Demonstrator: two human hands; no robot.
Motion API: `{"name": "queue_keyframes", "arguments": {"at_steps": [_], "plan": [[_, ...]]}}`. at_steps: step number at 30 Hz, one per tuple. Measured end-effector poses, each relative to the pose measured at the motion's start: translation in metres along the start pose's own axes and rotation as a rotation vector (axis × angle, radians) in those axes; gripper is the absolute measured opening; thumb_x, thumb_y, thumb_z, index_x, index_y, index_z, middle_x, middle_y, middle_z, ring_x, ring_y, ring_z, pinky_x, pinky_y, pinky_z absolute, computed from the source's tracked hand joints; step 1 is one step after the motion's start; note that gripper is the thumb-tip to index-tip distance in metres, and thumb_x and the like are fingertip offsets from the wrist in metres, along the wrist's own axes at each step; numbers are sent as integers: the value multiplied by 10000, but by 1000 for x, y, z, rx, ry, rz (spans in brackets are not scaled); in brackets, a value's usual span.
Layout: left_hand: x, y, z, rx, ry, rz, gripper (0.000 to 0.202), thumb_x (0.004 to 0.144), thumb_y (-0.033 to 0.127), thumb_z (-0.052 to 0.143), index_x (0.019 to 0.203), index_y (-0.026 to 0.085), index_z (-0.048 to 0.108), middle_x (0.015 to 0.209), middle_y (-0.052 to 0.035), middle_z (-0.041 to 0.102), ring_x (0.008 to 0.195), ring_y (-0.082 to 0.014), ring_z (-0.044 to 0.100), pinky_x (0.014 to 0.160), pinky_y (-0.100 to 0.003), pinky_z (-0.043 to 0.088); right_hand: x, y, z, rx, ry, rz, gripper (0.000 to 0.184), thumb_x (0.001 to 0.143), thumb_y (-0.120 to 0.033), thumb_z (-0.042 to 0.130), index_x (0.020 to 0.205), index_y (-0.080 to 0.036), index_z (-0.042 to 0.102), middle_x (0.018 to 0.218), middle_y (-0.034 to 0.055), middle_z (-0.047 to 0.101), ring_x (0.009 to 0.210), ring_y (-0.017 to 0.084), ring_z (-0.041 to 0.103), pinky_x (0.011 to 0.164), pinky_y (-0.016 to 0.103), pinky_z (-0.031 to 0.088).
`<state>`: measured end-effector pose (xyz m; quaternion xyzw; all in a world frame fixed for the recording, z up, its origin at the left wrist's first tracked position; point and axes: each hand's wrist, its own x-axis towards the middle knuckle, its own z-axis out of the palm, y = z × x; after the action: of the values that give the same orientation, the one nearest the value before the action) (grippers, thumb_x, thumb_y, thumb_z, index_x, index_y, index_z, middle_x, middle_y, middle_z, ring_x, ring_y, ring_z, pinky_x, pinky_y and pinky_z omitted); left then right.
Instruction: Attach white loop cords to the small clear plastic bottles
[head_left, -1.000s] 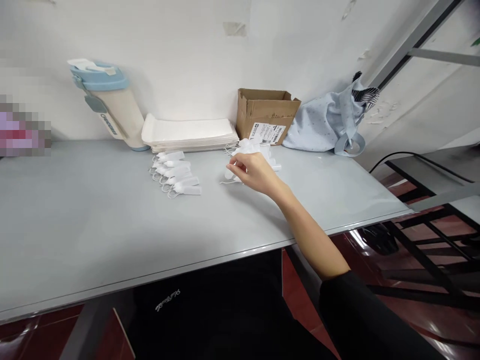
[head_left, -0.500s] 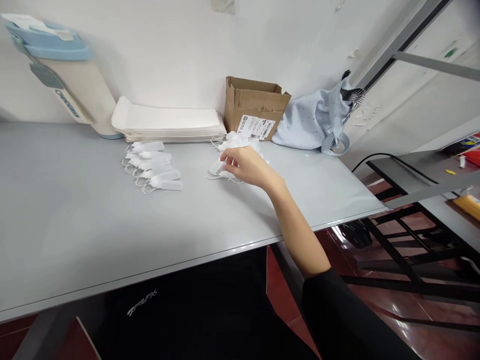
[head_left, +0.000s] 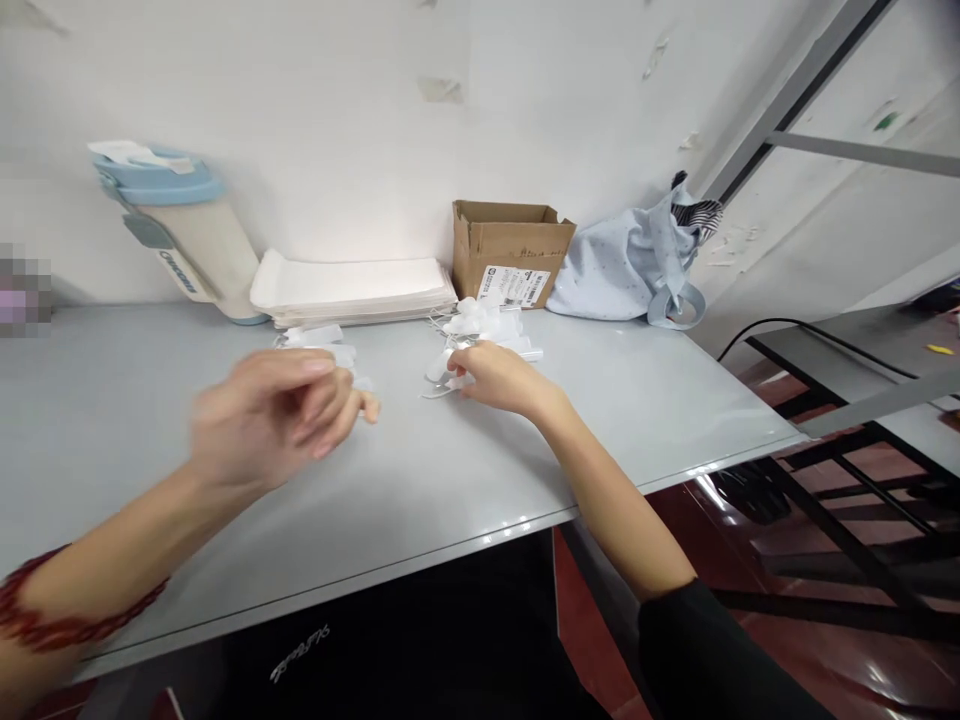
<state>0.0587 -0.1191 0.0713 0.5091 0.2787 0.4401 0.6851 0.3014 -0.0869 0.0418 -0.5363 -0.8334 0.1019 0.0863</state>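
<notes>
My right hand (head_left: 499,377) rests on the grey table (head_left: 585,420) at the near edge of a loose pile of white tags with string loops (head_left: 484,322). Its fingers pinch one white tag (head_left: 441,368). My left hand (head_left: 274,415) hovers above the table, blurred by motion. Its fingers are loosely bent and nothing shows in them. It covers most of a row of laid-out white tags (head_left: 319,336). A red bracelet (head_left: 52,610) is on my left wrist.
Along the wall stand a cream bottle with a blue lid (head_left: 187,235), a stack of white sheets (head_left: 352,288), an open cardboard box (head_left: 510,250) and a pale blue cloth bag (head_left: 637,265). Metal frames and a black cable (head_left: 772,325) lie beyond the table's right edge.
My left hand has come into view from the lower left and now covers the row of tags. My right hand has drawn a tag slightly toward me.
</notes>
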Motion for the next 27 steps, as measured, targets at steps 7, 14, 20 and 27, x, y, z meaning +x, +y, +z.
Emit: {"name": "queue_keyframes", "arguments": {"at_steps": [7,14,20,27], "plan": [[19,-18,-2,50,26,8,305,776,219,508,475,177,487,402,24,354,419,-133,474,761,-368,486,-2,-11,-3,121,55,-94,146,803,-86,559,893,-136,663,934,88,696,881,200,593,747,304,405],[10,-16,-9,-18,98,5,236,726,221,557,499,174,511,465,18,402,485,-126,478,837,-386,478,-7,-29,-2,484,198,-195,127,816,-230,606,915,-167,654,898,28,681,814,142,586,692,268,448],[10,-15,-7,-57,126,0,213,689,217,600,506,168,502,527,11,432,557,-130,492,872,-411,468,-9,-45,2,744,179,-119,156,805,-277,621,911,-162,623,879,26,660,690,107,594,622,258,464],[10,-16,-8,-107,120,-1,208,680,190,619,505,162,510,539,14,440,584,-132,505,863,-405,491,-12,-51,5,916,125,-86,237,799,-351,650,951,-182,584,720,-2,648,685,142,656,549,251,452]]}}
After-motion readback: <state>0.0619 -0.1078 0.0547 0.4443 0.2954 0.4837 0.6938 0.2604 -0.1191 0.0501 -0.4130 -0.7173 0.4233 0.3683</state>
